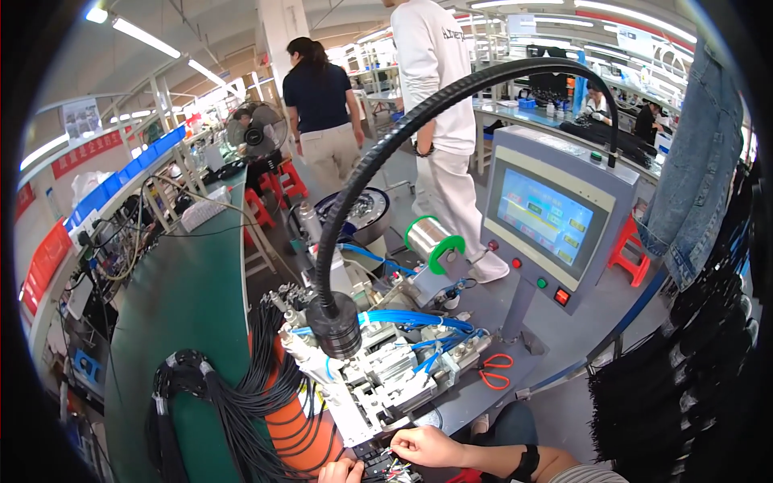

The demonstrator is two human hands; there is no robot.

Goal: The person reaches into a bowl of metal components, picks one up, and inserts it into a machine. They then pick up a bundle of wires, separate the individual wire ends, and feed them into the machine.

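Observation:
At the lower edge, my right hand [428, 446] is closed, its fingertips pinched at thin coloured wire ends [394, 467] in front of the machine. My left hand [341, 472] lies close by on the left, fingers curled beside the dark cable ends; the frame's edge cuts it off, and what it grips is hidden. Just beyond both hands stands a metal bench machine [386, 378] with blue air tubes. A bundle of black cables [258, 410] runs from the left toward my hands over an orange sheet [302, 439].
Red-handled scissors [495, 372] lie right of the machine. A touchscreen control box [547, 213] stands behind, near a wire spool [435, 243]. A black flexible lamp arm [403, 137] arches overhead. Black cables [668, 394] hang at right. Two people [322, 105] stand in the aisle beyond the green bench [173, 322].

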